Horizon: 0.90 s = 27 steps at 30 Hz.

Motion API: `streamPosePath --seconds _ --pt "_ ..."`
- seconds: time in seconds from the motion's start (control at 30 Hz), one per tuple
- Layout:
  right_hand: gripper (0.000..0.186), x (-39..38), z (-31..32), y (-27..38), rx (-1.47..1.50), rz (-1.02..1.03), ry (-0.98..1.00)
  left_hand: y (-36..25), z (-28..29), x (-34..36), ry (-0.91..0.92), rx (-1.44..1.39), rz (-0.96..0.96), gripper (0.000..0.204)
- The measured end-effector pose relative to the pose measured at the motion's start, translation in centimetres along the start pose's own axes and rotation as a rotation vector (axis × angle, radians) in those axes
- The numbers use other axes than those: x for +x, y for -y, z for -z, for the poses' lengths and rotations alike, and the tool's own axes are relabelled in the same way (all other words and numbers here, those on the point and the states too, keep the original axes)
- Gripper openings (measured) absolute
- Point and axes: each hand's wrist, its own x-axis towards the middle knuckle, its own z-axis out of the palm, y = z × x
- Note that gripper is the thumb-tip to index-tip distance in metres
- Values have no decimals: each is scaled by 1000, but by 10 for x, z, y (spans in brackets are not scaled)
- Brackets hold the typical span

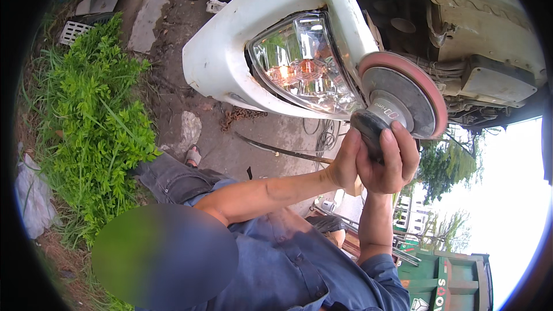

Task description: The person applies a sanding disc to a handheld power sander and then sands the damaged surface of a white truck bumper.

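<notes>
Both my hands are up in front of me on a round palm sander point(397, 101), which has a dark knob, a grey middle and a wide pink-rimmed disc. My right hand point(389, 161) curls its fingers over the knob from the right. From the left, my left hand point(347, 158) closes on the same knob, its fingertips partly hidden. A dark hose point(276, 148) runs up to the left hand. Beside the disc is a white vehicle corner panel point(222, 52) with a clear headlight point(299, 63). I cannot tell whether disc and panel touch.
The vehicle's exposed wheel well point(403, 23) and a grey box point(498, 80) lie to the right. Leafy plants point(98, 121) fill the left. Coiled cable point(327, 138) and a rusty chain point(239, 116) lie on the ground. A green container point(452, 282) stands at lower right.
</notes>
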Motion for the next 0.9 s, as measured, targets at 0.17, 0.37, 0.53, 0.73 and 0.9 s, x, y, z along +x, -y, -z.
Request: streamPosePath --seconds 0.17,0.37,0.53,0.73,0.9 --pt "48 0 -2 0 34 35 1 44 44 25 547 -1357 353 73" --pt "49 2 5 2 -13 33 57 35 70 13 352 -1568 391 67" --pt "51 -10 8 1 -54 22 -17 21 31 7 44 -101 -23 68" --pt "51 -1 0 2 -31 63 86 38 31 10 407 -1578 378 71" --pt "49 4 0 4 -8 23 -7 18 44 0 160 -1445 249 74"
